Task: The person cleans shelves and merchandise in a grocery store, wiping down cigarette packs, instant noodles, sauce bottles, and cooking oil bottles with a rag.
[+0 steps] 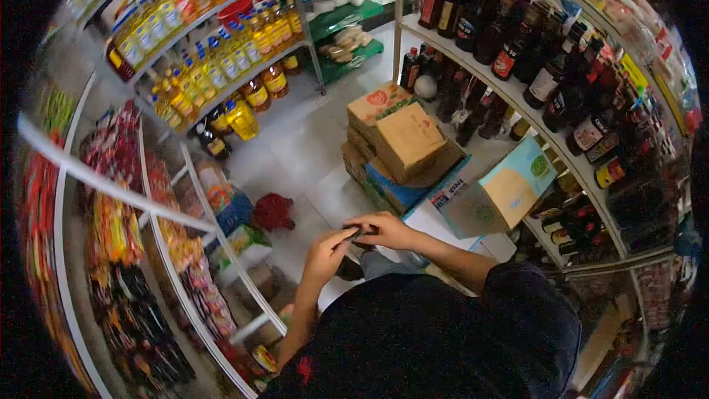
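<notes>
My left hand (326,255) and my right hand (390,232) meet in front of my body, fingers closed around a small dark object (359,233). It is too small and too covered by the fingers to name. Both hands are above the floor, left of a white surface (428,223). Ahead of them, a closed brown carton (410,137) rests on other boxes. To the right, a light blue and tan carton (517,183) stands tilted.
Shelves of yellow oil bottles (229,63) rise at the back left. Dark sauce bottles (509,52) line the curved shelf on the right. Racks of packaged goods (114,229) flank my left. A red bag (273,211) lies on the tiled floor (295,148).
</notes>
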Available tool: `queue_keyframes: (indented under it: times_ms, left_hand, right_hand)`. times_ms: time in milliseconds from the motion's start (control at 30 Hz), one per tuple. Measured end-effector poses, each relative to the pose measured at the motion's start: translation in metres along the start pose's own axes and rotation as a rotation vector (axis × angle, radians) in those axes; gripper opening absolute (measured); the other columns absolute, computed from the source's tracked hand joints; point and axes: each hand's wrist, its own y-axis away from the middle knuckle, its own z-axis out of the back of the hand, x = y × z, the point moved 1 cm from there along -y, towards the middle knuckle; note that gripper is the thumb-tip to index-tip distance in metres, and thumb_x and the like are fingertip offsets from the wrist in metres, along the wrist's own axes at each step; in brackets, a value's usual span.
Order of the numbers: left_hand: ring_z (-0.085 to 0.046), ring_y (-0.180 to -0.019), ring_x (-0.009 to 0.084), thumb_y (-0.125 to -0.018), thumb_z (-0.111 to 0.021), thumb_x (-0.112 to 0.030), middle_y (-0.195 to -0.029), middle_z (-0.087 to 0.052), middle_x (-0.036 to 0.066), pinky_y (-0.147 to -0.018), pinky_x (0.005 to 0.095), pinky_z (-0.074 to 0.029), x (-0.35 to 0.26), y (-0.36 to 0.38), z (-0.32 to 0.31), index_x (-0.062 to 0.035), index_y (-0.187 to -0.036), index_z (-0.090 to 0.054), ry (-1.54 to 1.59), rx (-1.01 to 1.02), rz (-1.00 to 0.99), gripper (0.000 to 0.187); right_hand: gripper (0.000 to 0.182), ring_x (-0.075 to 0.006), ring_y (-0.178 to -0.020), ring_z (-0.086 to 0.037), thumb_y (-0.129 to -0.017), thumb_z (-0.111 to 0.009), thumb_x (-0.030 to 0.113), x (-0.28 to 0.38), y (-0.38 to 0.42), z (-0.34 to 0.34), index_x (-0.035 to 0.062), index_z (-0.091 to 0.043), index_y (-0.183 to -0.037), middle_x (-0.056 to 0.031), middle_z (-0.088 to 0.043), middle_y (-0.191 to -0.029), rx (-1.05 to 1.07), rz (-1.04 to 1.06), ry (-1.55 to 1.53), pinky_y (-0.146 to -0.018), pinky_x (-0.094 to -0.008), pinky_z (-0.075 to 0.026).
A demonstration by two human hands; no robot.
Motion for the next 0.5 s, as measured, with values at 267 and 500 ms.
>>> queue_keyframes:
  times_ms: [267,500]
  left_hand:
    - [-0.056,-0.071,0.0156,-0.079,-0.055,-0.015,-0.078,-0.059,0.009,-0.064,0.0273,-0.043,-0.006,-0.162,0.022,-0.0059,-0.107,-0.052,0.037,0.290,0.035,0.029]
    - [-0.044,-0.064,0.0043,-0.080,-0.055,-0.015,-0.067,-0.049,-0.002,-0.058,0.0183,-0.036,0.024,-0.278,-0.023,-0.0047,-0.102,-0.055,0.295,0.650,0.029,0.024]
  right_hand:
    - [0.019,-0.0277,-0.070,-0.056,-0.069,-0.060,0.011,-0.038,-0.069,0.099,0.0054,-0.058,-0.087,-0.0106,-0.057,-0.077,-0.336,0.058,0.274,-0.061,-0.0353,-0.044]
    - [0.021,-0.0302,-0.082,-0.052,-0.067,-0.060,0.006,-0.044,-0.038,0.148,0.0063,-0.057,-0.087,-0.0110,-0.053,-0.088,-0.771,-0.155,0.426,-0.070,-0.0361,-0.043]
